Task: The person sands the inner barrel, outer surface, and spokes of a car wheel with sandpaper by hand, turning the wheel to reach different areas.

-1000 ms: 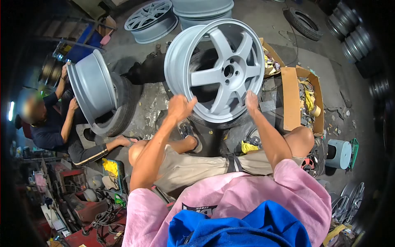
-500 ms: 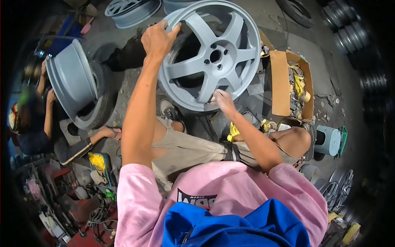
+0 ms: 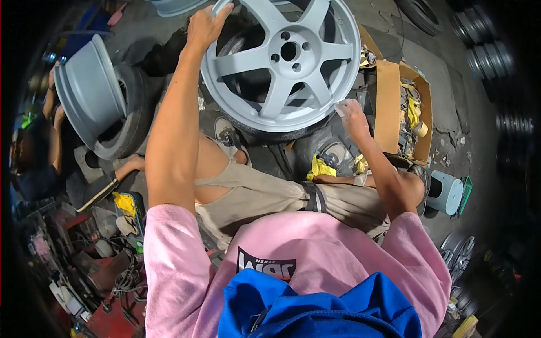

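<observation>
A large grey six-spoke wheel rim lies face up on a dark tyre in front of me. My left hand is closed on the rim's upper left edge, thumb on the near side and some fingers hidden behind. Beside the lower right edge of the rim is my right hand, fingers pinched round a small pale piece whose material is unclear. Whether that piece touches the rim cannot be told.
At the left a co-worker's hands are by another grey rim leaning on a tyre. An open cardboard box of scraps stands at the right, with a light blue stool nearer. Red machinery sits lower left.
My left hand went from the rim's lower edge to its upper left edge. My right hand has moved from a lower spoke out to the right. The wheel has turned and tipped flatter.
</observation>
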A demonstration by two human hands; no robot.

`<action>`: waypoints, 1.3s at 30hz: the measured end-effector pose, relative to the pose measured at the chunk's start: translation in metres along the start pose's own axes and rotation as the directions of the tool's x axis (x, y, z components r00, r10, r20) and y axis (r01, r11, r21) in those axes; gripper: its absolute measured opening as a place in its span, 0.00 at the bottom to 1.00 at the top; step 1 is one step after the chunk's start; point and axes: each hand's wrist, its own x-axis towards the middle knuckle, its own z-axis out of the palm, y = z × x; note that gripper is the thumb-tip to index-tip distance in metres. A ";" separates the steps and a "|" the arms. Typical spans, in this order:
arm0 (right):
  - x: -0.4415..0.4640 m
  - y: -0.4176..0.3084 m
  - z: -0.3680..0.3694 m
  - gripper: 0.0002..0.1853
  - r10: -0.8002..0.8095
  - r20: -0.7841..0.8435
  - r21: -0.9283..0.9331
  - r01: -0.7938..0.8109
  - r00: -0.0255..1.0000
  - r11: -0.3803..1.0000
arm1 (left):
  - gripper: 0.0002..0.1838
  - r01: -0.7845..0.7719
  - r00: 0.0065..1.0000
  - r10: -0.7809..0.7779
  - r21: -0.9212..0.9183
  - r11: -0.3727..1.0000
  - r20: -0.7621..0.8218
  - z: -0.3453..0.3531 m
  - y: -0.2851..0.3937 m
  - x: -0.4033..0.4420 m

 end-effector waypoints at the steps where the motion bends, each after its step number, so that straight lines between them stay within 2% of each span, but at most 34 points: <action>1: 0.002 -0.003 -0.007 0.16 -0.041 0.042 -0.050 0.044 0.998 0.998 | 0.33 0.017 1.000 -0.017 0.001 1.000 0.001 -0.001 0.002 -0.001; 3: 0.002 -0.008 -0.005 0.17 -0.090 0.101 -0.084 0.099 0.991 0.992 | 0.21 -0.150 0.986 0.145 -0.061 0.987 -0.077 -0.004 0.017 -0.004; 4: -0.002 -0.009 0.000 0.18 -0.088 0.136 -0.065 0.097 0.987 0.993 | 0.25 -0.009 1.000 0.011 -0.058 0.998 0.029 -0.011 0.027 -0.005; 6: -0.017 -0.020 0.023 0.18 -0.102 0.152 -0.061 0.112 0.983 0.992 | 0.25 -0.010 0.999 0.012 -0.041 0.999 0.031 -0.007 0.020 -0.004; 8: -0.021 -0.080 0.033 0.14 -0.164 0.116 -0.015 0.166 0.980 0.986 | 0.24 -0.024 0.999 0.025 -0.029 0.999 0.026 -0.006 0.019 0.002; 10: 0.002 -0.159 0.038 0.12 -0.055 0.037 0.161 0.048 0.998 0.986 | 0.24 -0.022 1.000 0.023 -0.037 0.999 0.015 -0.007 0.020 0.000; 11: 0.020 -0.198 0.033 0.12 0.094 0.064 0.341 -0.110 0.994 0.934 | 0.24 -0.022 1.000 0.023 -0.035 0.999 0.019 -0.006 0.019 -0.001; 13: 0.056 -0.250 0.041 0.09 0.260 0.008 0.510 -0.227 0.966 0.829 | 0.24 -0.002 1.000 0.002 -0.017 1.000 0.002 -0.004 0.018 0.001; 15: 0.078 -0.265 0.039 0.09 0.263 0.079 0.436 -0.271 0.961 0.858 | 0.24 -0.005 1.000 0.005 0.000 1.000 0.013 -0.006 0.019 0.002; 16: 0.075 -0.260 0.039 0.09 0.269 0.077 0.438 -0.275 0.960 0.856 | 0.23 -0.003 1.000 0.003 0.014 1.000 0.020 -0.007 0.019 0.002; 18: 0.052 -0.225 0.037 0.13 0.025 0.087 0.369 -0.056 0.996 0.928 | 0.23 -0.007 1.000 0.007 -0.035 0.999 0.012 -0.008 0.023 -0.001; 20: 0.018 -0.159 0.032 0.18 -0.183 0.186 0.145 0.157 0.965 0.977 | 0.23 0.008 1.000 -0.008 -0.081 0.997 -0.002 -0.008 0.024 -0.004; 21: -0.004 -0.115 0.045 0.22 -0.226 0.196 0.070 0.216 0.954 0.974 | 0.23 0.001 1.000 -0.001 -0.081 0.997 -0.001 -0.009 0.025 -0.004; 22: -0.007 -0.084 0.027 0.24 -0.247 0.226 0.086 0.234 0.942 0.969 | 0.23 -0.008 1.000 0.008 -0.079 0.997 0.001 -0.010 0.024 -0.004; 23: -0.014 -0.051 0.026 0.24 -0.293 0.224 -0.055 0.313 0.929 0.948 | 0.23 0.001 1.000 -0.001 -0.081 0.997 0.004 -0.009 0.022 -0.005; 24: -0.008 -0.038 0.015 0.23 -0.180 0.294 -0.088 0.214 0.939 0.973 | 0.23 -0.009 1.000 0.009 -0.079 0.997 -0.002 -0.008 0.021 -0.004; 25: -0.011 -0.036 0.020 0.23 -0.178 0.300 -0.088 0.213 0.937 0.973 | 0.23 -0.021 1.000 0.020 -0.076 0.997 -0.008 -0.006 0.021 -0.003; 27: -0.019 -0.040 0.036 0.19 -0.189 0.195 -0.074 0.207 0.962 0.976 | 0.24 -0.007 1.000 0.006 -0.080 0.997 -0.007 -0.007 0.025 -0.004; 29: -0.008 -0.108 0.032 0.16 -0.104 0.250 0.013 0.104 0.963 0.995 | 0.25 0.031 0.999 -0.031 -0.080 0.996 0.006 -0.009 0.027 -0.006; 30: -0.006 -0.138 0.042 0.16 -0.042 0.186 0.115 0.020 0.982 0.993 | 0.25 0.028 1.000 -0.027 -0.082 0.996 0.008 -0.009 0.029 -0.007; 32: 0.022 -0.190 0.036 0.10 0.033 0.134 0.304 -0.073 0.990 0.950 | 0.25 0.052 0.999 -0.051 -0.087 0.995 0.006 -0.010 0.030 -0.007; 35: 0.024 -0.187 0.036 0.15 0.009 0.167 0.367 -0.071 0.986 0.927 | 0.26 0.048 0.999 -0.048 -0.069 0.996 0.010 -0.010 0.029 -0.007; 36: 0.014 -0.171 0.034 0.17 -0.082 0.131 0.235 0.050 0.988 0.971 | 0.26 0.043 0.999 -0.042 -0.076 0.996 0.012 -0.008 0.029 -0.007; 38: -0.009 -0.107 0.038 0.17 -0.200 0.186 0.065 0.191 0.962 0.980 | 0.26 0.086 0.996 -0.086 -0.035 0.996 0.011 -0.009 0.030 -0.007; 39: -0.018 -0.070 0.035 0.17 -0.157 0.190 0.048 0.150 0.969 0.987 | 0.26 0.095 0.996 -0.094 -0.038 0.995 0.005 -0.009 0.029 -0.007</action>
